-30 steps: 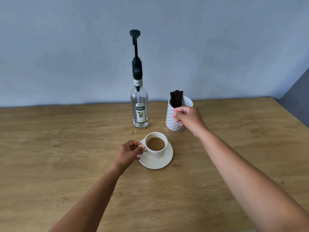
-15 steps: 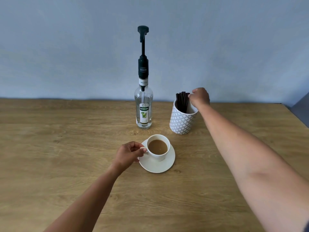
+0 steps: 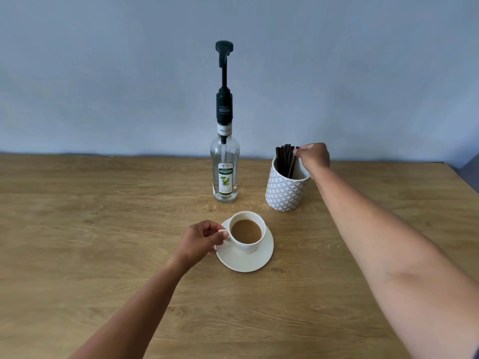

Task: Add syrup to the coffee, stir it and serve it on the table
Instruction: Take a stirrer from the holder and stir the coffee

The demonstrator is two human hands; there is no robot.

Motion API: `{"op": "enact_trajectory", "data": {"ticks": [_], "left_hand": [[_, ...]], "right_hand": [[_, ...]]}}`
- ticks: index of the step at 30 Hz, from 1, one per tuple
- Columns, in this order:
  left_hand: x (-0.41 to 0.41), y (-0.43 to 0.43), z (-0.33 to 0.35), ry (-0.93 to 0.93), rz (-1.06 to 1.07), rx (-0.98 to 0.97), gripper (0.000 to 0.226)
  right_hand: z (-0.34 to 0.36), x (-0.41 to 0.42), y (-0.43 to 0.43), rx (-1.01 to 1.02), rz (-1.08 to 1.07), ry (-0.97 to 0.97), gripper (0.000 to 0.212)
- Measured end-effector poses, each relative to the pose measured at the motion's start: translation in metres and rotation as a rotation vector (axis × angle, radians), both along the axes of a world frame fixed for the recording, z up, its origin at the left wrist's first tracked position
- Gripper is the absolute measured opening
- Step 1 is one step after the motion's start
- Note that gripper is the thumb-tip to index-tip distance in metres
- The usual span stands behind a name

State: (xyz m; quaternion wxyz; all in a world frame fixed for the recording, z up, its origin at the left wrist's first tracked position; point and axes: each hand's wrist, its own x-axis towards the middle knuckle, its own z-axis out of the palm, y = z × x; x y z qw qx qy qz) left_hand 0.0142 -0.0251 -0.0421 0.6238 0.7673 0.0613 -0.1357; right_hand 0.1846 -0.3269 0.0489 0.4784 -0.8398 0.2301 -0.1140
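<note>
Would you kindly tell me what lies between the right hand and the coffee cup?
In the head view, the patterned holder of dark stirrers stands between the right hand and the coffee cup.

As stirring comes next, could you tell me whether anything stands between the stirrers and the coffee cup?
Nothing visible does. The right hand pinches the stirrers in the patterned holder; the syrup bottle stands beside it, off the line to the coffee cup.

The left grip (image 3: pixel 199 240) pinches the handle of the coffee cup (image 3: pixel 248 248), which stands on its saucer (image 3: pixel 246 264) on the desk (image 3: pixel 103 229). Farther right, the right grip (image 3: pixel 312 156) pinches dark stirrers (image 3: pixel 284 160) in a patterned holder (image 3: pixel 285 194), right of the Teisseire syrup bottle (image 3: pixel 225 174).
</note>
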Motion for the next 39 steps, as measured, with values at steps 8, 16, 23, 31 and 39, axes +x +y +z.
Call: {"op": "enact_trajectory", "data": {"ticks": [8,16,23,31,39], "left_hand": [[0.002,0.001,-0.001,-0.008,-0.013,-0.011,0.015],[0.004,0.003,-0.001,-0.008,-0.036,-0.009,0.015],[0.005,0.005,-0.005,-0.005,-0.047,-0.012,0.013],[0.003,0.003,-0.006,-0.03,-0.041,0.001,0.013],[0.002,0.001,-0.006,-0.031,-0.03,0.002,0.012]], "right_hand": [[0.0,-0.007,-0.001,0.064,-0.038,-0.053,0.02],[-0.001,-0.017,-0.008,0.061,-0.046,-0.14,0.024],[0.021,-0.043,-0.008,0.148,-0.053,-0.315,0.01],[0.079,-0.11,0.017,0.321,0.045,-0.626,0.01],[0.049,-0.169,0.055,0.352,0.199,-0.585,0.014]]}}
